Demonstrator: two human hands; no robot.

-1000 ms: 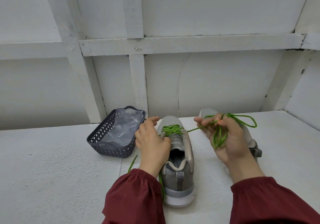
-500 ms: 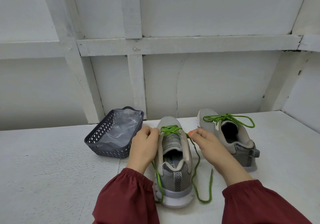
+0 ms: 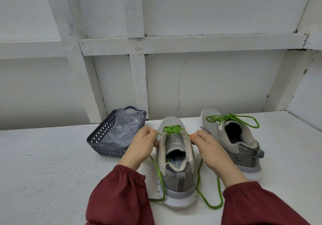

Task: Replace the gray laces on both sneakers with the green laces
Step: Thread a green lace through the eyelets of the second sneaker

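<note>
Bench (image 3: pixel 43 172) surface runs wide to the left of the basket (image 3: pixel 102 137), which sits near the back edge. At mid-bench a sneaker (image 3: pixel 176 170) stands with its heel toward the front edge, its insole reading "RY FO". The left grip (image 3: pixel 142 143) and right grip (image 3: pixel 207 144) flank it, each pinching the green lace (image 3: pixel 172 130) with curled fingers. The loose ends trail past the heel. A second sneaker (image 3: pixel 231 143), laced green, stands just right.

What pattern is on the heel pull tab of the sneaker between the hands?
Black-and-white herringbone chevrons on the heel tab, clearest in the head view.
</note>
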